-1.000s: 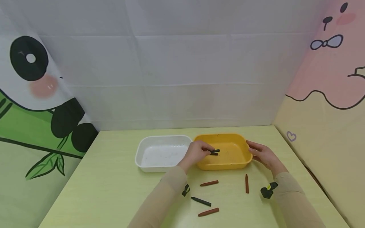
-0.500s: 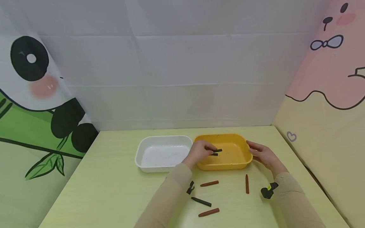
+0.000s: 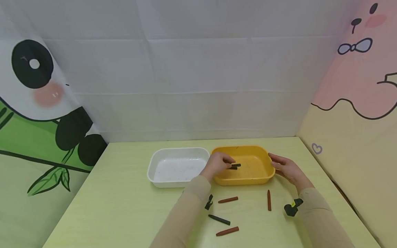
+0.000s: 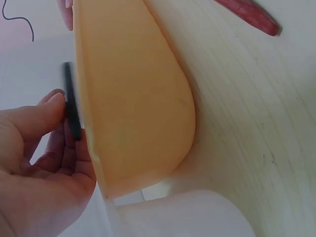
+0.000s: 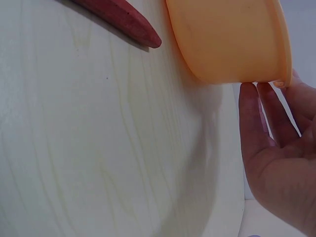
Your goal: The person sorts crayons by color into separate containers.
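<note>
My left hand point(image 3: 218, 164) is over the left part of a yellow tray point(image 3: 242, 181). Thumb and fingers pinch a black crayon point(image 4: 72, 101), seen edge-on beside the tray's rim in the left wrist view. A second dark crayon end point(image 3: 233, 168) shows just below the held one in the head view; whether it lies on the tray floor is unclear. At the tray's right end is my right hand point(image 3: 288, 169), its fairly straight fingers point(image 5: 250, 106) touching the outer wall under the rim. Part of that hand is hidden behind the rim.
A white tray point(image 3: 180, 184) stands directly left of the yellow one. In front lie a black crayon point(image 3: 219, 219) and three reddish-brown crayons, one point(image 3: 227, 199) near the yellow tray, one point(image 3: 227, 231) nearer me and one point(image 3: 269, 200) at right.
My left hand has moved slightly right over the yellow tray with the black crayon, which now sits a little lower, closer to the other dark end. The right hand stays at the tray.
</note>
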Demonstrator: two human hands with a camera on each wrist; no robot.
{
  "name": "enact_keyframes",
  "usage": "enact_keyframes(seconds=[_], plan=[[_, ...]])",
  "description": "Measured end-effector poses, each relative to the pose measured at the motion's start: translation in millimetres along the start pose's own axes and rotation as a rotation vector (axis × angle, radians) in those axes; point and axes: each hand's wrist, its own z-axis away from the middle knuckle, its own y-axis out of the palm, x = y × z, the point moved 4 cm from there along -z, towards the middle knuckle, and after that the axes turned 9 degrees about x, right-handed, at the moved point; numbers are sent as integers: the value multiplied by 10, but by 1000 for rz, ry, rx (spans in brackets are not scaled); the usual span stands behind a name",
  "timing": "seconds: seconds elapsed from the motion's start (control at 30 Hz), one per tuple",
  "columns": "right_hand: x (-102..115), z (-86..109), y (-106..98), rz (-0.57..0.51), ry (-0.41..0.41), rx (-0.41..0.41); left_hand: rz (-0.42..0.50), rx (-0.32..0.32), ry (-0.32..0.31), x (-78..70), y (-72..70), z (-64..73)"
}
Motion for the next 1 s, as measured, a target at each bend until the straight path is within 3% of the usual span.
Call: enact_keyframes(seconds=[0.2,0.37,0.73,1.0], plan=[[7,3,5,-15,-6,4,23,7,-8,-18,-4,-2],[3,-1,6,-15,-2,3,18,3,39,-36,-14,28],[19,4,36,-3,20,-4,6,77,98,-123,-67,286],[37,23,81,-20,20,-9,-14,115,147,-95,-64,469]])
